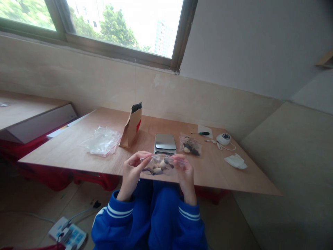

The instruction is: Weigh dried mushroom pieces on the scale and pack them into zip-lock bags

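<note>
Between my two hands hangs a clear zip bag [159, 166] with pale and dark dried pieces inside, perhaps mushrooms. The fingers of my left hand [133, 170] pinch its top left corner. At the top right corner, my right hand [185, 172] pinches the seal in the same way. Just beyond the bag a kitchen scale [165, 141] with a silver plate stands on the table, its front partly hidden. A second filled zip bag [190, 146], with dark and pale pieces, lies to the right of the scale.
A kraft paper pouch [132, 126] stands open left of the scale, beside a pile of clear plastic bags [103, 141]. Rightward lie a green-handled screwdriver [204, 133], a white dome camera [223, 139] and a crumpled white tissue [236, 161]. A power strip [68, 233] is on the floor.
</note>
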